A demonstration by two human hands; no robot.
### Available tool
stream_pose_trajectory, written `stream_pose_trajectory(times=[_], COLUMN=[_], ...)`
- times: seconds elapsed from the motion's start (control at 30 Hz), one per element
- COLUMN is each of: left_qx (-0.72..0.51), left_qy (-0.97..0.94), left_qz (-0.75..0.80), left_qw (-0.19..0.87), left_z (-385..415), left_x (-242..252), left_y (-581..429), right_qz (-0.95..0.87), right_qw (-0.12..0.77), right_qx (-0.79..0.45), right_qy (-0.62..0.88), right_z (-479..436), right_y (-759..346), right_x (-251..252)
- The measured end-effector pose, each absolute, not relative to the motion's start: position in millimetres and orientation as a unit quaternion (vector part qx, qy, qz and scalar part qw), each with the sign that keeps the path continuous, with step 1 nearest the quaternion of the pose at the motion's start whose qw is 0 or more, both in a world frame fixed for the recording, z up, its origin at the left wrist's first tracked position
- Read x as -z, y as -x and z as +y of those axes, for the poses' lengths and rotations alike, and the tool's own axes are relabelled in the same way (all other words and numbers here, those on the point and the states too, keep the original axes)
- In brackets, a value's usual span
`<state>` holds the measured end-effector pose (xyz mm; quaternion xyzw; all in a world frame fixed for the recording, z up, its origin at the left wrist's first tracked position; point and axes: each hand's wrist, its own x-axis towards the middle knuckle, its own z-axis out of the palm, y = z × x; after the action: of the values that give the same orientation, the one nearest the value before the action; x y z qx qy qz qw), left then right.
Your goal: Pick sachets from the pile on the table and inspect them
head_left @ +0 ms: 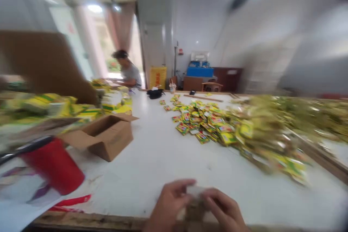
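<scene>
My left hand (170, 204) and my right hand (224, 210) meet at the near edge of the white table (163, 152). Together they grip a small pale packet (195, 194) between the fingers; blur hides its details. A large heap of yellow, green and red sachets (206, 121) lies on the table ahead and stretches to the right (272, 134).
An open cardboard box (104, 136) stands at the left, with a red cup-like object (56, 165) nearer me. Yellow packets (54, 105) pile up beyond it. Another person (129, 70) sits at the far left end. A black object (154, 93) lies far back.
</scene>
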<state>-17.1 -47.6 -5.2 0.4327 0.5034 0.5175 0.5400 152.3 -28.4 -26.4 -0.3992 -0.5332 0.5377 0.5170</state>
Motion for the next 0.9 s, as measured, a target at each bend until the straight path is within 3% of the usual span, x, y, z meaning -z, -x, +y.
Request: stream_pose_trajectory(times=[0.2,0.43,0.7,0.9], left_qx=[-0.507,-0.516,-0.503,-0.473], left_qy=[-0.397,-0.515,-0.549,-0.684], left_qz=[0.451,0.535,0.504,0.465], left_qw=[0.618,0.427,0.438,0.304], left_z=[-44,-27,-20,-20], left_x=[3,26,25,33], left_y=[15,29,25,40], right_qz=[-0.515,-0.547,-0.500,-0.535], right_qw=[0.491,0.486,0.483,0.466], right_qx=[-0.581,-0.554,-0.579,-0.579], right_qy=[0.396,0.396,0.426,0.402], right_z=[-19,-5,6,5], right_y=[-148,-147,-148,-155], right_x=[5,8,8,14])
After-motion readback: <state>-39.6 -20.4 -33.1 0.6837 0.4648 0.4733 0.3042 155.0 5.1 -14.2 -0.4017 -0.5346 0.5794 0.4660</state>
